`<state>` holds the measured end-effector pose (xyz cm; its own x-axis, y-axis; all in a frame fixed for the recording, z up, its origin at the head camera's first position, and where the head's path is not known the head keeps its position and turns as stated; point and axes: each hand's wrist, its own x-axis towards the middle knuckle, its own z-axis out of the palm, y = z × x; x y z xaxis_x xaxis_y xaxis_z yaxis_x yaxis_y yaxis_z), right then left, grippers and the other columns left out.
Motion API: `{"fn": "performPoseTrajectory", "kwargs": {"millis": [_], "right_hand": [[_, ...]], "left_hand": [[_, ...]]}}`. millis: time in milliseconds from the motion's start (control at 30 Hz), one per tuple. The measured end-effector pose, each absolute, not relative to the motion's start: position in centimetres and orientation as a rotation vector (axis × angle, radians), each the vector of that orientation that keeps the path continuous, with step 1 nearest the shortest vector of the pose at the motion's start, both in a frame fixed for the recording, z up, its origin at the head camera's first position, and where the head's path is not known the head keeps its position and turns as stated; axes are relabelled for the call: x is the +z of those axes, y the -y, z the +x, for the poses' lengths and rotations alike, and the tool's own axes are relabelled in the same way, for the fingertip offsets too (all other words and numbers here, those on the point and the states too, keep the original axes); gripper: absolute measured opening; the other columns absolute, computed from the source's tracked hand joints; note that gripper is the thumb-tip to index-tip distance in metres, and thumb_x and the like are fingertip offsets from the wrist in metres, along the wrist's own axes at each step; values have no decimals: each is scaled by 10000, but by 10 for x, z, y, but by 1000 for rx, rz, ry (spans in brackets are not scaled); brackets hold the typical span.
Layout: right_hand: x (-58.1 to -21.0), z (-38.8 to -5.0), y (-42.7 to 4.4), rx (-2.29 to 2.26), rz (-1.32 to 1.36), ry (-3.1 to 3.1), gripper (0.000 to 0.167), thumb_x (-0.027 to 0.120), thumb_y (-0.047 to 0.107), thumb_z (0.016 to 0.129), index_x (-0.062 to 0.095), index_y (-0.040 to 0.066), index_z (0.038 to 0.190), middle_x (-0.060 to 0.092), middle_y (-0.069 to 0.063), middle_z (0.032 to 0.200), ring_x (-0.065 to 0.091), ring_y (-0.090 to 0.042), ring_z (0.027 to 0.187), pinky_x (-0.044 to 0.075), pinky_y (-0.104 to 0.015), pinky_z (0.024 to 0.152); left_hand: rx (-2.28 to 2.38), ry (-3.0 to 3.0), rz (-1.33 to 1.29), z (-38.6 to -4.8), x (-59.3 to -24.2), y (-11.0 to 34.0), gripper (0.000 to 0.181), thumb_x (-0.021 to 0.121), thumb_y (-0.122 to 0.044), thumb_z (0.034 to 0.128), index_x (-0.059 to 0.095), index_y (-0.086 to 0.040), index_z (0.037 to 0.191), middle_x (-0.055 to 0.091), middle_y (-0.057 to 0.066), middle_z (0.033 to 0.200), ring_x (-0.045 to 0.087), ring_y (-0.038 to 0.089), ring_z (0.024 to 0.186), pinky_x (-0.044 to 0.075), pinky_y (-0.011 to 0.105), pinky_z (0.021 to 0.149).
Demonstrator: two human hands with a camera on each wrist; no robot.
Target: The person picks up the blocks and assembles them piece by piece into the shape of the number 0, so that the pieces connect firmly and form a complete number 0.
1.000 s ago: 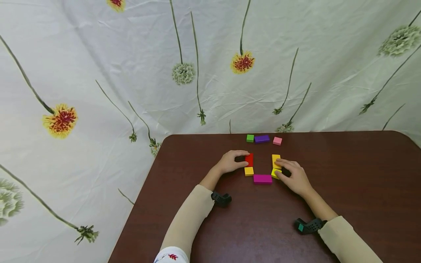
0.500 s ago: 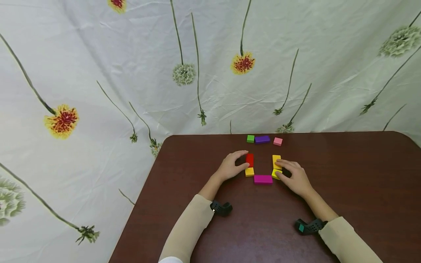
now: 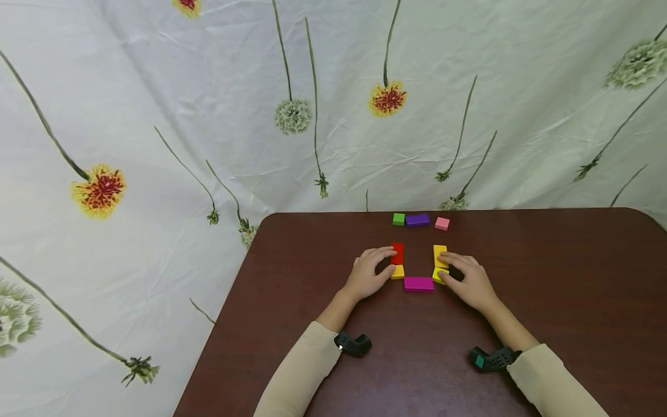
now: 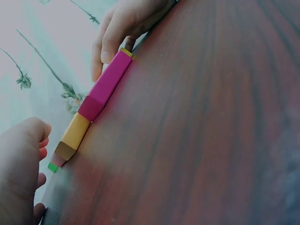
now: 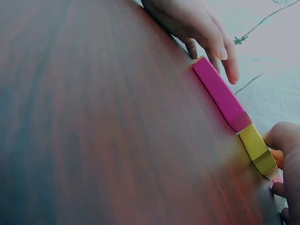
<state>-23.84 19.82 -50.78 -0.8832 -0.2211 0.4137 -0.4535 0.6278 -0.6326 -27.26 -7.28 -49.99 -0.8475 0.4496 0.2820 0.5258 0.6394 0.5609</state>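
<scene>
In the head view my left hand (image 3: 366, 274) lies beside a red block (image 3: 398, 253) and an orange block (image 3: 398, 272). Its fingertips reach the red block's left side, while the thumb tip is at the orange one. Across from it, my right hand (image 3: 471, 282) rests its fingertips on an upright yellow-orange block (image 3: 440, 255) and its thumb on a small yellow block (image 3: 440, 275). Between the two columns lies a magenta block (image 3: 418, 284), nearest the person. The left wrist view shows the magenta block (image 4: 107, 86) end to end with the orange block (image 4: 75, 132).
Toward the table's far edge sit a green block (image 3: 398, 219), a purple block (image 3: 417, 220) and a pink block (image 3: 442, 223). Behind the brown table (image 3: 573, 278) hangs a flower-printed cloth (image 3: 224, 87). Each wrist wears a dark band.
My left hand has shifted toward the person, its thumb going from the red block down to the orange one. My right hand stays on the yellow blocks. The blocks keep their arrangement.
</scene>
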Motion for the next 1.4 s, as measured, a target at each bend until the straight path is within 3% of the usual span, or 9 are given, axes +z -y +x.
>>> {"fn": "performPoseTrajectory", "kwargs": {"millis": [367, 633, 1400], "right_hand": [[-508, -238, -199, 1119, 544, 2554, 381, 708, 143, 875, 661, -11, 1220, 594, -205, 1296, 485, -413, 1168, 304, -643, 940], [-508, -238, -199, 1122, 554, 2547, 382, 709, 139, 872, 661, -16, 1218, 595, -207, 1293, 488, -417, 1164, 304, -648, 943], [-506, -237, -197, 1193, 526, 2528, 401, 715, 127, 872, 645, -13, 1241, 585, -211, 1305, 474, -432, 1179, 294, -652, 962]], "left_hand": [[-785, 2805, -861, -269, -499, 71, 516, 493, -407, 996, 489, -176, 1458, 452, -31, 1487, 411, 227, 1334, 351, 488, 958], [-695, 2797, -872, -268, -499, 70, 489, 483, -426, 998, 547, -175, 1412, 475, -43, 1468, 434, 203, 1317, 357, 447, 921], [-701, 2827, -846, -268, -499, 69, 485, 502, -410, 989, 531, -202, 1425, 457, -53, 1481, 424, 216, 1333, 355, 442, 931]]}}
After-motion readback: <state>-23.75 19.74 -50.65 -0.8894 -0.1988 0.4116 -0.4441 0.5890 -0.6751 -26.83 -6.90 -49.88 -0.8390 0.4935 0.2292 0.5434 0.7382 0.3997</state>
